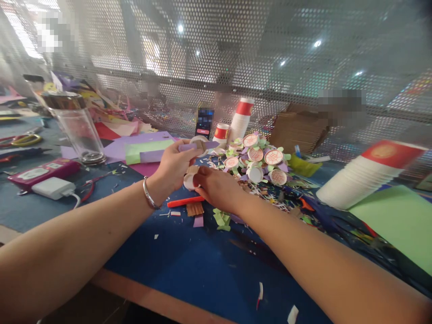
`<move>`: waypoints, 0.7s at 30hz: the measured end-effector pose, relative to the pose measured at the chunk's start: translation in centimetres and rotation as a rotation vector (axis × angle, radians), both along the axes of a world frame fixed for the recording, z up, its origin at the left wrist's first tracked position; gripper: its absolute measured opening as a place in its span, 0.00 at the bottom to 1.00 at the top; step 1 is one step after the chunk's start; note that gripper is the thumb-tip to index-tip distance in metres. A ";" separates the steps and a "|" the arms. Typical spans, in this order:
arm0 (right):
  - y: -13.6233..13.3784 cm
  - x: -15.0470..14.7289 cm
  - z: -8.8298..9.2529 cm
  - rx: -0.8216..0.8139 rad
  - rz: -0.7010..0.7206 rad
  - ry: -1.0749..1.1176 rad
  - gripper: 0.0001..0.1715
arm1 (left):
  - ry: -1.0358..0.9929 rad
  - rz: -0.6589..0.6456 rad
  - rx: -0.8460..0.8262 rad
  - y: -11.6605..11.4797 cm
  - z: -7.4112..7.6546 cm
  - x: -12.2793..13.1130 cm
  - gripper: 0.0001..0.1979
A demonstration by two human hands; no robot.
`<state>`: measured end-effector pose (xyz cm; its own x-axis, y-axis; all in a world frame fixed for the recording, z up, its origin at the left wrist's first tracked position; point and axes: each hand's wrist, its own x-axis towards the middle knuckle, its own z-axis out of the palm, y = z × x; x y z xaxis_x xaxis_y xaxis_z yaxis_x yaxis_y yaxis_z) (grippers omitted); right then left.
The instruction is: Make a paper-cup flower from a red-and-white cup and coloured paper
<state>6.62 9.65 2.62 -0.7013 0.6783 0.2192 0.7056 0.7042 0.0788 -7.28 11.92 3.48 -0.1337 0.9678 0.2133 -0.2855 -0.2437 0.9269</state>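
My left hand [177, 164], with a silver bangle at its wrist, is closed on a paper cup bottom [194, 140] that has purple paper strips [187, 147] sticking out on both sides. Just below it, my right hand [219, 186] has its fingers curled at a small white round piece with a brown top [189, 181]; its kind is unclear. An orange-red pen-like stick [184, 201] lies under the hands beside a bit of corrugated cardboard [195, 209]. Green paper scraps [222, 219] sit below my right hand.
A heap of cup bottoms with paper strips [255, 155] lies beyond my right hand. Paper cup stacks [241, 119] stand behind, another cup stack [364, 175] leans at right. At left are a glass bottle [79, 135], a magenta box [43, 173] and a white charger [54, 188].
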 end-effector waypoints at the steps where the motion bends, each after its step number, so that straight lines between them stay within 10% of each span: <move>1: 0.1 -0.1 -0.2 -0.006 0.009 0.007 0.13 | -0.001 -0.006 -0.005 -0.1 0.0 0.0 0.10; 11: -2.2 2.5 1.9 -0.156 0.047 0.272 0.06 | 0.029 -0.045 -0.069 -0.2 -0.1 0.1 0.09; 21: -5.4 7.2 2.1 -0.919 -0.099 1.022 0.09 | 0.154 -0.345 -0.287 -3.1 -0.1 2.2 0.05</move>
